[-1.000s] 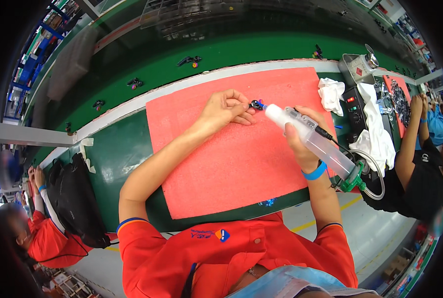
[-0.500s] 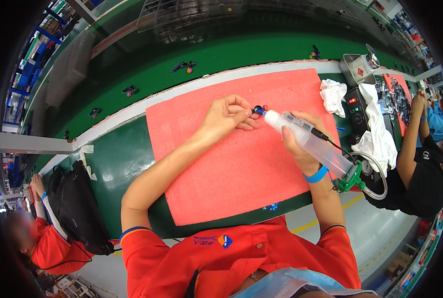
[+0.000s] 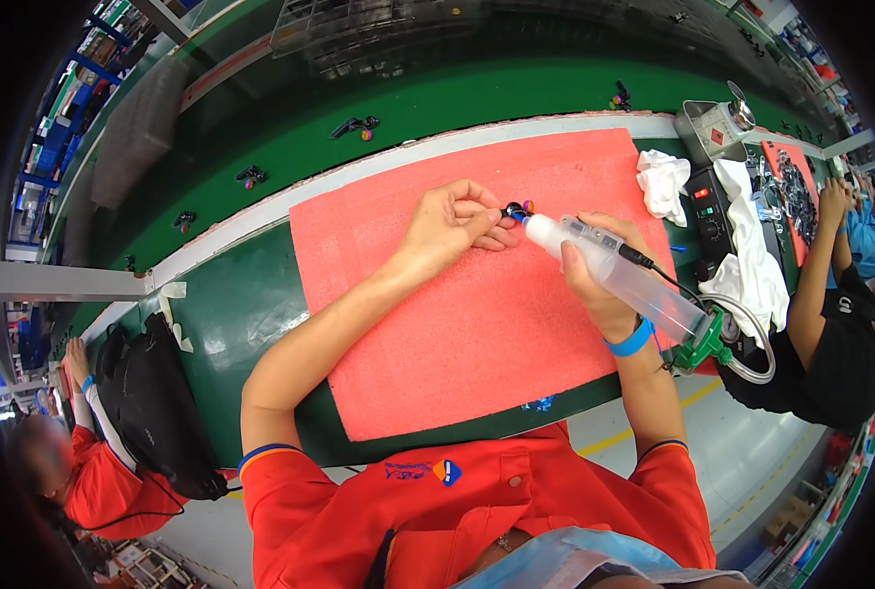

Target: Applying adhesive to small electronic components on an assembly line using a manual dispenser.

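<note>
Right now the small dark part (image 3: pixel 516 209) sits pinched in the left hand (image 3: pixel 447 228) grip on the pink foam mat (image 3: pixel 457 334). Closed around the clear syringe dispenser (image 3: pixel 619 275), the right hand (image 3: pixel 595 285) grip aims its long axis toward ten o'clock, nozzle touching the part. A red diamond label (image 3: pixel 714 137) marks the metal box at two o'clock.

You are on a factory assembly line: a long green conveyor belt (image 3: pixel 261 118) carries small parts (image 3: pixel 355 126) past your pink foam mat (image 3: pixel 437 324), with orange-uniformed co-workers (image 3: pixel 94 471) stationed along the same surface.
</note>
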### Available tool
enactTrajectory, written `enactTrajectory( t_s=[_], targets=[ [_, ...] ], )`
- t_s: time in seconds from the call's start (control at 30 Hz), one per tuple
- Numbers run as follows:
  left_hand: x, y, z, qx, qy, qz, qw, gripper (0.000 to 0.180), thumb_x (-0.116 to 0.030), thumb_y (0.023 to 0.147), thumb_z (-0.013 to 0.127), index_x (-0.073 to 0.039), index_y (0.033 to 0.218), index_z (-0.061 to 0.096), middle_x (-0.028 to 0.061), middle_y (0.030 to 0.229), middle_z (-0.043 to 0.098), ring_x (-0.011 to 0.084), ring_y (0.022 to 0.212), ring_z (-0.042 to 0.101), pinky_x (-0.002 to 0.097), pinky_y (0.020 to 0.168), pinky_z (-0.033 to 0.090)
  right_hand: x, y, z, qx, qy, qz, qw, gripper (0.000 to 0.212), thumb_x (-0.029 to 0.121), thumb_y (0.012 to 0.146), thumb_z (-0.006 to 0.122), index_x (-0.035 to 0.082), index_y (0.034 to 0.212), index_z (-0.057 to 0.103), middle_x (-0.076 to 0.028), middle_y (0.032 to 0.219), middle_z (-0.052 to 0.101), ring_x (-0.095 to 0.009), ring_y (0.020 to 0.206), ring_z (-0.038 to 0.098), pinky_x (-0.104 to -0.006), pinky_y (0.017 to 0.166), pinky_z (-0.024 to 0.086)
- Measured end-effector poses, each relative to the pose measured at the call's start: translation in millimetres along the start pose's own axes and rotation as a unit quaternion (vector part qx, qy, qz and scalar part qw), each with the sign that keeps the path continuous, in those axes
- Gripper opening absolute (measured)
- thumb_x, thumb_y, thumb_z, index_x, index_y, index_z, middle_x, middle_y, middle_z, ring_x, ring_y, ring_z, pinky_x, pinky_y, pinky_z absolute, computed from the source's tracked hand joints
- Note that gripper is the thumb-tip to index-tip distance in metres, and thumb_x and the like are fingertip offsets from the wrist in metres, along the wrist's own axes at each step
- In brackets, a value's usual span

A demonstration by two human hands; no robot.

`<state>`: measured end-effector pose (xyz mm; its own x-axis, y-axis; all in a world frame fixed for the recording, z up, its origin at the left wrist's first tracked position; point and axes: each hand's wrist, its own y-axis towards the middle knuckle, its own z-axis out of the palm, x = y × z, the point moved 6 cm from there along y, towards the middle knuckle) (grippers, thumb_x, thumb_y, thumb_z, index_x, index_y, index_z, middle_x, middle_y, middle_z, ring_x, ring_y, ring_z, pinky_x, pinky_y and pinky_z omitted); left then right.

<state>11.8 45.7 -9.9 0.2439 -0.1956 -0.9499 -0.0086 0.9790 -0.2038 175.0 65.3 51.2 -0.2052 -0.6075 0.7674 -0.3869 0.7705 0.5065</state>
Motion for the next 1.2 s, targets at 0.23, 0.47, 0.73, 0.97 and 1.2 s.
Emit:
enactTrajectory(
  t_s=[0.23,0.47,0.73,0.97,1.2],
  targets=[
    [2.3,0.3,-0.6,-0.001,0.007,0.001,1.0,0.011,-0.006,0.081,0.048,0.003,0.088,0.045,0.0189,0.083,0.059,0.0216,0.073,0.061,0.028,0.063,0.051,-5.0,-1.7,0.3,0.008,0.02,0.026,0.999,0.029,0.0,0.068,0.062,-0.003,0.093,0.049,-0.014,0.081,0.058,-0.013,0.063,0.057,-0.023,0.055,0.047],
    [-0.3,-1.3,-4.1,-0.004,-0.011,-0.006,1.0,0.012,-0.006,0.081,0.049,0.003,0.088,0.045,0.0189,0.084,0.059,0.0215,0.072,0.061,0.0283,0.064,0.051,8.2,1.3,-6.0,-0.005,0.057,-0.019,0.998,0.034,0.008,0.071,0.062,-0.003,0.099,0.045,-0.015,0.083,0.057,-0.015,0.061,0.056,-0.024,0.054,0.048],
    [-4.5,-0.9,-1.1,0.088,-0.133,-0.091,0.983,0.02,-0.006,0.081,0.049,0.005,0.098,0.049,0.0157,0.084,0.059,0.0201,0.076,0.06,0.0263,0.066,0.05,3.5,-3.5,-29.5,-0.117,0.084,-0.073,0.987,0.05,0.03,0.074,0.058,-0.003,0.106,0.038,-0.019,0.088,0.053,-0.021,0.063,0.056,-0.0268,0.052,0.047],
    [-7.8,0.1,-3.1,0.048,0.0,-0.01,0.999,0.021,-0.005,0.08,0.049,0.006,0.098,0.052,0.0148,0.082,0.06,0.0192,0.076,0.06,0.0262,0.067,0.048,9.6,-2.7,-23.3,-0.063,0.12,-0.024,0.99,0.043,0.023,0.072,0.059,-0.004,0.101,0.045,-0.018,0.087,0.055,-0.021,0.065,0.057,-0.0254,0.056,0.047],
    [-3.1,2.4,-3.9,0.024,0.042,-0.003,0.999,0.02,-0.002,0.08,0.048,0.006,0.098,0.052,0.0139,0.082,0.06,0.0174,0.075,0.06,0.0257,0.068,0.049,26.9,4.0,-10.7,-0.001,-0.057,-0.104,0.993,0.031,0.009,0.063,0.065,-0.003,0.09,0.054,-0.012,0.082,0.06,-0.018,0.069,0.059,-0.0252,0.062,0.048]
  ],
)
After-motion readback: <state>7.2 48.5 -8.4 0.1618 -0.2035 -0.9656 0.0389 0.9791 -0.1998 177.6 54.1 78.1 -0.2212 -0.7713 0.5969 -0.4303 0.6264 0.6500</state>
